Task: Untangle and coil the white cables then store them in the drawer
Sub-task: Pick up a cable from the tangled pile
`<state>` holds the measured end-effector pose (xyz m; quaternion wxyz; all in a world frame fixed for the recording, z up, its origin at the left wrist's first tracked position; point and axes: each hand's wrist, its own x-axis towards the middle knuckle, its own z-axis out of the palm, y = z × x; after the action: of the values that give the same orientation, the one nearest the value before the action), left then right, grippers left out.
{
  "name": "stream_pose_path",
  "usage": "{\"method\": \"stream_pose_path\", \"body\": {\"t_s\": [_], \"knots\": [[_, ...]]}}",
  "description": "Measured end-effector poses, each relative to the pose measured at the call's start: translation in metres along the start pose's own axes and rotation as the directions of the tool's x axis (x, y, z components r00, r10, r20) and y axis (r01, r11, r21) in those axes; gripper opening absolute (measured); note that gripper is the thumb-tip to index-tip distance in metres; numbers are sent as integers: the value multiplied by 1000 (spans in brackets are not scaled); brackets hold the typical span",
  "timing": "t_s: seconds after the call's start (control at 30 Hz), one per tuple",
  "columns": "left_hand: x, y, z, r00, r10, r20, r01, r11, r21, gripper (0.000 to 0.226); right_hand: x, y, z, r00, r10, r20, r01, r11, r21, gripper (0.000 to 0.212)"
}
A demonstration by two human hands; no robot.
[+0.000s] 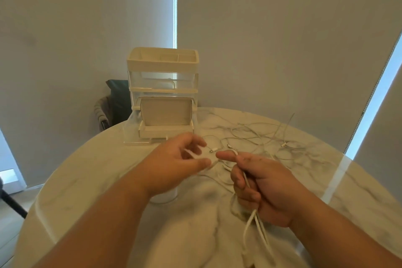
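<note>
Both hands are over the round marble desk [87, 180] in the lower half of the frame. The right hand [267, 187], at lower right, has its fingers [243, 183] curled tight round a bunch of the white cables [258, 226]; several strands hang out below the fist, and the forefinger points toward the other hand. The left hand [174, 165], just left of centre, is half closed, thumb and fingers pinching a short white strand, though it is blurred. More of the cables lie in a loose tangle on the desk at centre right, beyond the hands, with small plugs showing here and there. At the desk's far edge, above the left hand, stands a cream and clear drawer unit [163, 65]; its lowest drawer [166, 131] is pulled out toward the hands. Behind the unit, to the left, a chair [118, 98] with dark cloth over it shows against pale blinds.
</note>
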<state>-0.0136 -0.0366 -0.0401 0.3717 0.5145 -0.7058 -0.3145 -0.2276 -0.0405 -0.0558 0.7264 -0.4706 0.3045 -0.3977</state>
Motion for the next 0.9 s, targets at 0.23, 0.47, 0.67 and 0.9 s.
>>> {"method": "stream_pose_path", "body": {"t_s": [0.23,0.47,0.67,0.9], "knots": [[7,-5,27,985,171,-10,-165,966,199,31,0,-1,4,994,48,103,-69,974,218,43],[3,15,47,1000,21,5,-18,914,-405,28,6,-2,15,985,-167,-45,172,925,338,26],[-7,24,62,919,-44,391,247,837,-489,21,11,-9,10,939,-272,-208,333,867,371,15],[-2,19,29,942,-107,319,298,707,-641,12,14,-13,-7,946,-195,-260,250,948,197,18]]}}
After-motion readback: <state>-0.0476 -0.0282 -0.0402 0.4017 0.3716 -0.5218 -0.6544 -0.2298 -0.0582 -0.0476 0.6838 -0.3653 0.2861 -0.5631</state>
